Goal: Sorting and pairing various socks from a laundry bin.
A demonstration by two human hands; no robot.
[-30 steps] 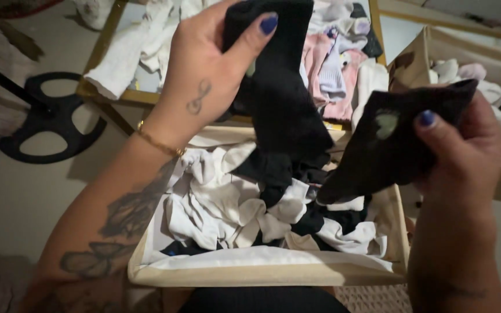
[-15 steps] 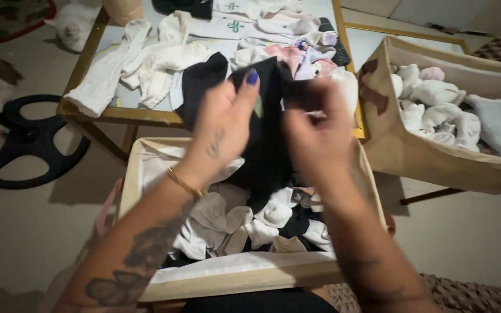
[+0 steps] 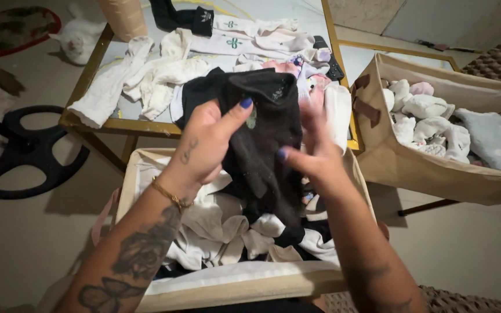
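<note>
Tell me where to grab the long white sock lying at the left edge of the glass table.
Take the long white sock at its lower end, which overhangs the glass table edge. Come from the left: that side is open, while other white socks crowd its right.

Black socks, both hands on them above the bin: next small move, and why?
Probably fold the black socks into one bundle. The left hand and right hand hold them stacked together above the open fabric bin of loose socks, and the second bin to the right holds rolled pairs.
</note>
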